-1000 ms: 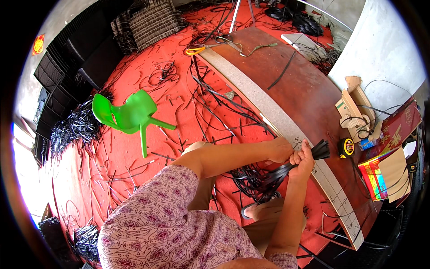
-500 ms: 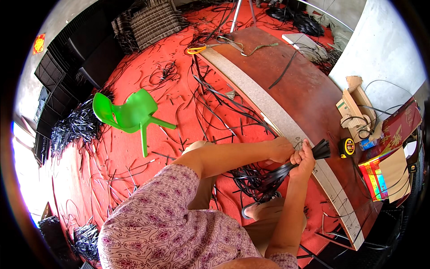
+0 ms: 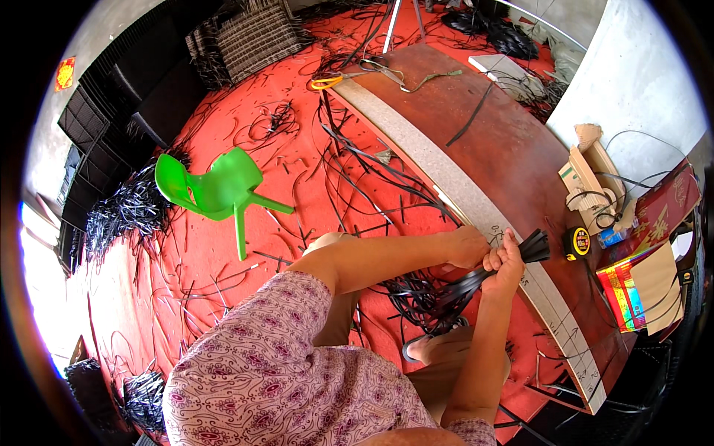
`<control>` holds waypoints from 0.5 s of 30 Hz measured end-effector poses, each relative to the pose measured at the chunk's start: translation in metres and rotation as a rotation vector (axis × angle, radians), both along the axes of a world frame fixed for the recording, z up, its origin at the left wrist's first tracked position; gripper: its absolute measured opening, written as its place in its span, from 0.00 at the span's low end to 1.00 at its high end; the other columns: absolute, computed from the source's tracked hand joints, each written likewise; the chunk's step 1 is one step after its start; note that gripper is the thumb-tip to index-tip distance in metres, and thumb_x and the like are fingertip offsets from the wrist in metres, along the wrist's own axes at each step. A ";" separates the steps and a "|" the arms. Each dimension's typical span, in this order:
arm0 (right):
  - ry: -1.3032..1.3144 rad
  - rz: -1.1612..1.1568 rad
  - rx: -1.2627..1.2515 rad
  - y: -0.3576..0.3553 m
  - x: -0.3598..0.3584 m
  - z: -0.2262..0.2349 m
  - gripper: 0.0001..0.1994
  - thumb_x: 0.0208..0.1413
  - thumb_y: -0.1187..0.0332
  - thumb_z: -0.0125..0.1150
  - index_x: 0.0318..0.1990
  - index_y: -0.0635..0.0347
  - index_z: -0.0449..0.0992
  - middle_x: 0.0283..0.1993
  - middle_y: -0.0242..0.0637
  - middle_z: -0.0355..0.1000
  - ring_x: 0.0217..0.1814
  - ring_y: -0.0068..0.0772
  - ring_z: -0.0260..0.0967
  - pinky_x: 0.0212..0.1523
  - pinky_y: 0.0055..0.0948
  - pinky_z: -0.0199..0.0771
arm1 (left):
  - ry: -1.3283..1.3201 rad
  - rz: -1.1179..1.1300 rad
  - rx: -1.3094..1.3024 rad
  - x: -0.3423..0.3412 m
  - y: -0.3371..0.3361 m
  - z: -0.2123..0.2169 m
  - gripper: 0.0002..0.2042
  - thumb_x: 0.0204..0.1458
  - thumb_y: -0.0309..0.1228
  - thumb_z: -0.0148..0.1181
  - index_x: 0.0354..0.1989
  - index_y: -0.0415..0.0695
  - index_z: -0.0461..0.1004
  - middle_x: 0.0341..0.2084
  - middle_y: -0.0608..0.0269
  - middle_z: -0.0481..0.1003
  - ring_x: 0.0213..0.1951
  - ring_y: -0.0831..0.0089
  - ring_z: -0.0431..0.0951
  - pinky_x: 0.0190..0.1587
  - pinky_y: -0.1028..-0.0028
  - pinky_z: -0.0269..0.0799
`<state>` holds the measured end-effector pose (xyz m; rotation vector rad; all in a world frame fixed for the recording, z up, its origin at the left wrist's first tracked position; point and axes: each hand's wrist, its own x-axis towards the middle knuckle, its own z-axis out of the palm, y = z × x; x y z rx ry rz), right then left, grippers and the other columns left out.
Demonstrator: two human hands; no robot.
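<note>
Right hand [image 3: 504, 264] clamped on a bundle of black strips [image 3: 534, 247] across the pale board [image 3: 439, 175]

The pale board lies along the left edge of a red-brown surface [image 3: 513, 149] and bears dark handwritten marks. The black bundle crosses it at about the middle of its length. On the board's right side the short ends of the strips fan out over the surface; on its left side the long remainder droops in a loose tangle toward the red floor [image 3: 297, 193]. The right hand is clamped around the bundle over the board, its fingers curled about the strips. The left hand [image 3: 468, 247] is just beside it, at the board's left edge; its fingers are hidden from view, so I cannot tell whether they are apart or closed on something.

At the board's far end lie scissors [image 3: 327, 82] with orange handles. To the board's right, on the surface, are a lone black strip [image 3: 470, 119], a yellow-and-black tape measure [image 3: 576, 243] and, farther off, a torn piece of cardboard [image 3: 593, 182]. A red, shiny-edged box [image 3: 621, 293] is to the right of the board's near half. Well to the board's left, a green chair [image 3: 219, 189] stands on the floor among scattered strips. Beyond it, past the board's far end, is a brown woven panel [image 3: 256, 44].
</note>
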<state>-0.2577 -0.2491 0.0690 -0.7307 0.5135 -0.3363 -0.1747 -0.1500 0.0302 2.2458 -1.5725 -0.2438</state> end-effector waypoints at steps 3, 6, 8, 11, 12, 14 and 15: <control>0.001 -0.001 0.005 0.001 0.000 0.001 0.05 0.56 0.69 0.59 0.39 0.57 0.76 0.16 0.19 0.50 0.13 0.14 0.45 0.14 0.18 0.46 | -0.011 -0.022 -0.011 0.001 0.001 0.001 0.04 0.33 0.29 0.61 0.18 0.45 0.71 0.17 0.56 0.74 0.24 0.54 0.76 0.25 0.60 0.68; -0.001 0.001 0.006 0.001 0.000 0.002 0.05 0.56 0.69 0.60 0.38 0.57 0.76 0.16 0.19 0.50 0.13 0.14 0.45 0.14 0.18 0.46 | -0.009 -0.017 -0.018 0.001 0.001 -0.001 0.05 0.33 0.29 0.60 0.16 0.45 0.70 0.16 0.56 0.74 0.23 0.54 0.76 0.25 0.61 0.67; -0.001 0.000 0.003 0.001 0.000 0.002 0.05 0.56 0.69 0.60 0.38 0.57 0.76 0.16 0.19 0.50 0.13 0.14 0.45 0.14 0.18 0.46 | -0.010 -0.013 -0.002 0.001 0.001 0.000 0.05 0.34 0.29 0.60 0.16 0.45 0.70 0.16 0.56 0.74 0.23 0.54 0.76 0.25 0.61 0.67; -0.007 -0.001 0.004 0.001 0.000 0.002 0.05 0.55 0.69 0.60 0.38 0.57 0.76 0.16 0.19 0.50 0.13 0.14 0.45 0.14 0.18 0.46 | -0.020 -0.016 0.059 0.001 0.000 0.005 0.05 0.34 0.30 0.60 0.15 0.45 0.71 0.17 0.56 0.74 0.23 0.54 0.76 0.25 0.60 0.68; -0.012 0.002 0.006 0.001 0.000 0.001 0.05 0.55 0.69 0.60 0.38 0.57 0.76 0.16 0.19 0.50 0.12 0.14 0.45 0.14 0.18 0.46 | -0.018 -0.013 0.079 0.000 0.000 0.007 0.05 0.34 0.30 0.59 0.15 0.45 0.71 0.17 0.55 0.74 0.24 0.54 0.76 0.25 0.60 0.68; -0.017 0.005 0.009 0.000 0.000 0.000 0.05 0.55 0.69 0.60 0.38 0.57 0.76 0.16 0.19 0.51 0.12 0.14 0.45 0.14 0.18 0.46 | -0.014 -0.006 0.080 -0.001 0.001 0.008 0.05 0.35 0.30 0.59 0.15 0.45 0.72 0.17 0.55 0.75 0.24 0.54 0.77 0.26 0.60 0.68; -0.015 0.005 0.011 0.000 0.000 0.000 0.05 0.55 0.69 0.60 0.38 0.57 0.76 0.16 0.19 0.51 0.12 0.14 0.45 0.14 0.18 0.46 | -0.013 -0.003 0.060 -0.001 0.001 0.006 0.05 0.36 0.30 0.58 0.15 0.45 0.72 0.17 0.55 0.75 0.25 0.54 0.77 0.26 0.60 0.68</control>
